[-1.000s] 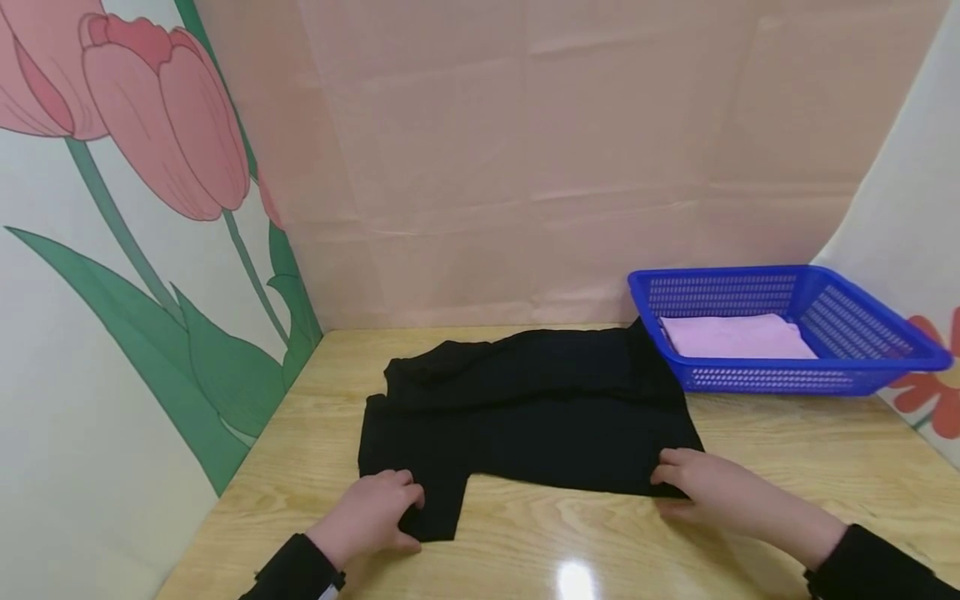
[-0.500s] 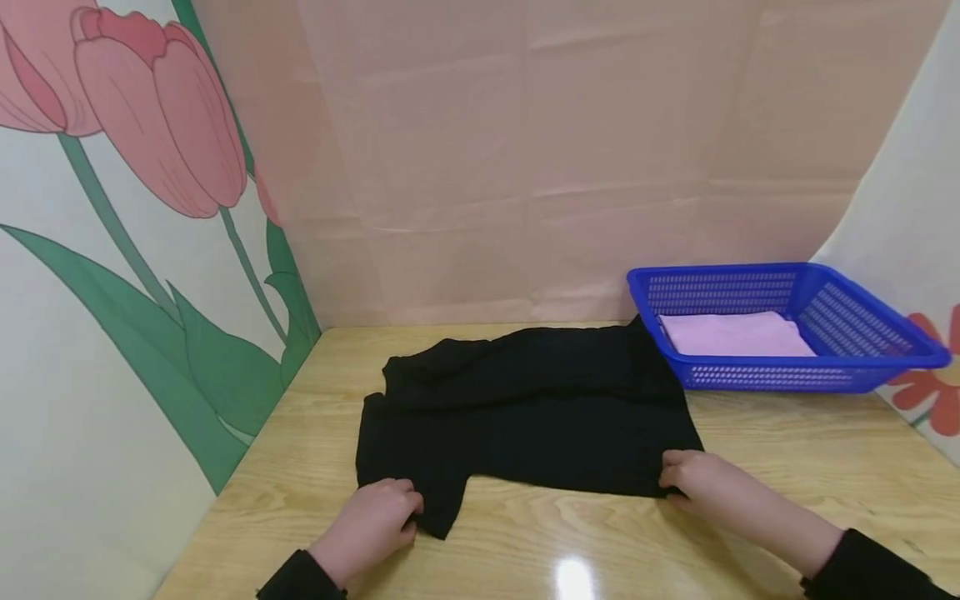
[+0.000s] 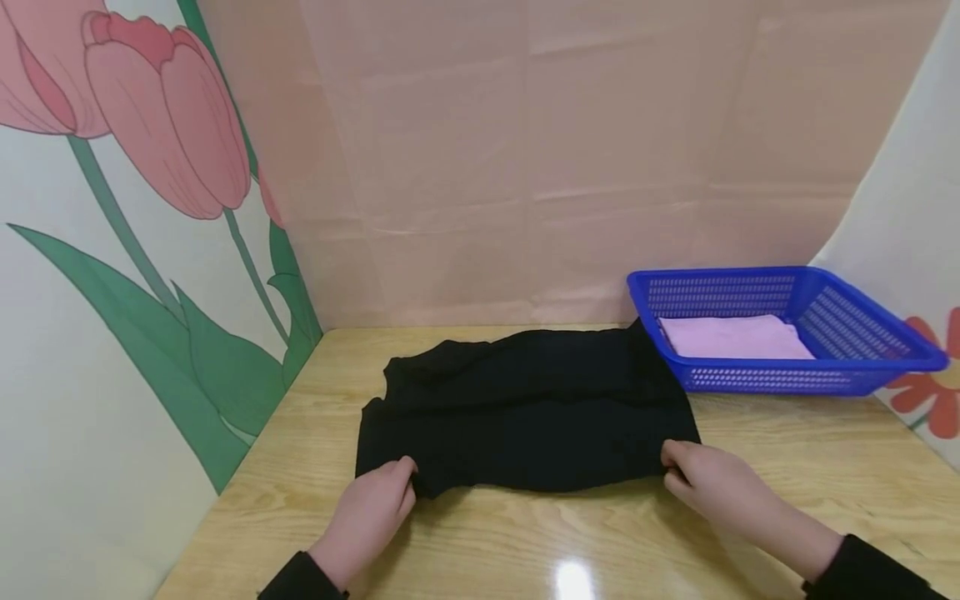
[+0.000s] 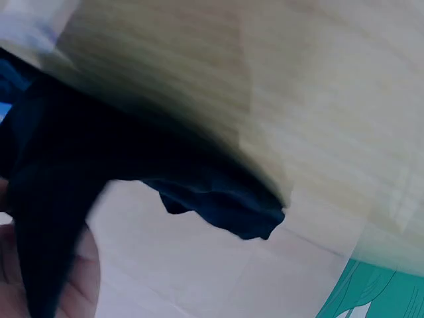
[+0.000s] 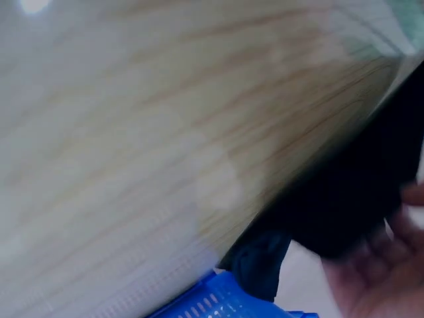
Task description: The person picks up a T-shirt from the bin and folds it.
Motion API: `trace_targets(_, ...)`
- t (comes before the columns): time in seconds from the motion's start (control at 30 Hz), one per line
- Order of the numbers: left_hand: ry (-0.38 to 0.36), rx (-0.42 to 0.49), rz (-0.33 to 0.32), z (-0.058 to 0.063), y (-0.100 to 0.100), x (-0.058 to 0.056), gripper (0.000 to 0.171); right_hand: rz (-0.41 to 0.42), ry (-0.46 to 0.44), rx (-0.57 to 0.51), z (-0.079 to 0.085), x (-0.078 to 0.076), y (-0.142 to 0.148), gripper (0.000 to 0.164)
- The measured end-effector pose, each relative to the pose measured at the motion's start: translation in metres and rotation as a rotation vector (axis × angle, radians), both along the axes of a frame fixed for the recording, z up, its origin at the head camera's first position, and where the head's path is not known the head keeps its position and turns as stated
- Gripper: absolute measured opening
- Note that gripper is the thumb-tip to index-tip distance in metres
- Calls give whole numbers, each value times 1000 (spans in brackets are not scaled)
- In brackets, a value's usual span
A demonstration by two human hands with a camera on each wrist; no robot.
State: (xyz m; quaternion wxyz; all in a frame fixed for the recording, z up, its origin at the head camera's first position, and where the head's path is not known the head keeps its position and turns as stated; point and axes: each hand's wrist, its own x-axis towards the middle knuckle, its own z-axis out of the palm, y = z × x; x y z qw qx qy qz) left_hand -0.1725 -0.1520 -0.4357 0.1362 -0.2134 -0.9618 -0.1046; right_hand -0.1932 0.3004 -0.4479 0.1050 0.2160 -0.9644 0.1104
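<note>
Black cloth [image 3: 525,429]: spread wide on the bench [image 3: 487,550], far right corner close by the blue basket [image 3: 757,377]; hard to tell if touching.
Weight of cloth: likely light and easy to lift.
Feel of cloth: probably soft and floppy, not stiff; likely to sag in the middle and wrinkle fast.
Slip on shiny wood: maybe a bit slidy; not likely to break.
Near corners: best place to take hold, one at each end, pulled well apart to stop drooping.
Left hand [image 3: 372,510]: clamped on the near left corner, pinching.
Right hand [image 3: 716,483]: clamped on the near right corner, pinching too.
Look of cloth: plain black, with a long soft fold across, a small notch on the left side, a bumpy far edge and a wavy near edge with shadow under.
</note>
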Motion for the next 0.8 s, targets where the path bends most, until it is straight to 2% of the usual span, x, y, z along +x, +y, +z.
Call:
trace_targets(0.13,97,-4,-15,11,1,2,5,-113,18,-43,8,3,-3,17)
trace_targets(0.23,190,-14,-60,22,-1,3,10,-152,60,-83,13,6,-3,8)
trace_targets(0.33,307,-19,-128,32,-5,3,18,-142,173,-98,19,9,-1,7)
trace_targets(0.5,417,-14,-259,49,-13,7,35,-6,496,-104,27,11,4,5)
trace_targets(0.7,478,-6,-344,70,-16,16,34,182,814,-95,42,13,7,25)
trace_targets(0.8,520,7,-382,79,-17,21,32,285,934,-116,52,17,5,28)
